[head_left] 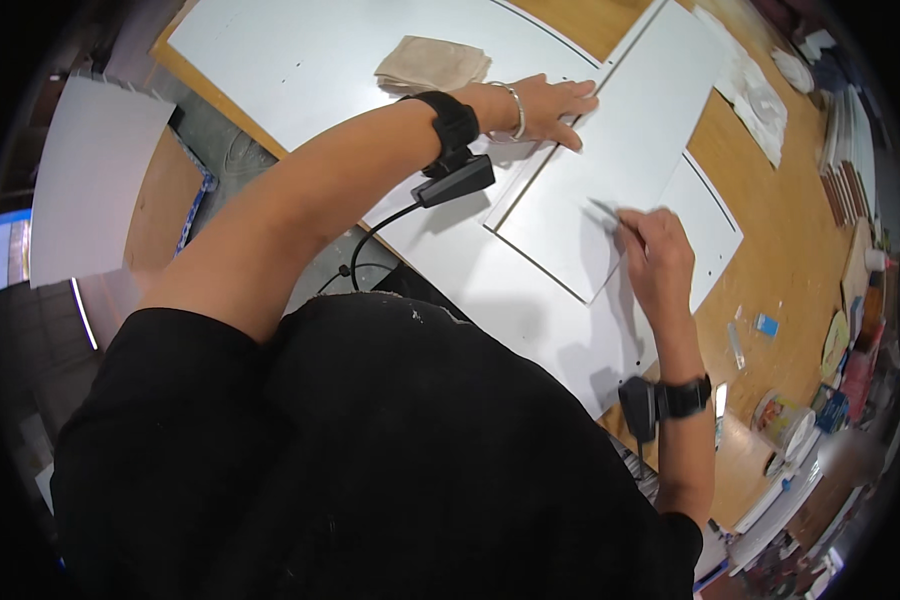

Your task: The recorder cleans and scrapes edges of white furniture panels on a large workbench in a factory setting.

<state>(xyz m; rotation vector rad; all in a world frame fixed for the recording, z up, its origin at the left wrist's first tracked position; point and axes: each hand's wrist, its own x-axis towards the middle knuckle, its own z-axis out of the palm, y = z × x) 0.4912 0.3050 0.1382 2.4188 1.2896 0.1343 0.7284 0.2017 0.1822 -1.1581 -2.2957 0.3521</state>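
Note:
A long white panel (660, 85) with dark edges lies across a larger white board (270, 60). My left hand (550, 108) rests with fingers spread at the panel's left edge. Over the panel's near end, my right hand (660, 258) pinches a thin, pointed grey tool (602, 208); motion blurs it, so I cannot tell whether it is a blade or a marker. Beside my left wrist sits a folded beige cloth (432, 64) on the board.
The boards lie on a wooden table (760, 270). To the right are a small blue box (767, 325), a clear plastic tub (785, 425) and a crumpled white sheet (755, 100). Stacked strips (845, 190) line the far right. Another white panel (95, 180) stands at the left.

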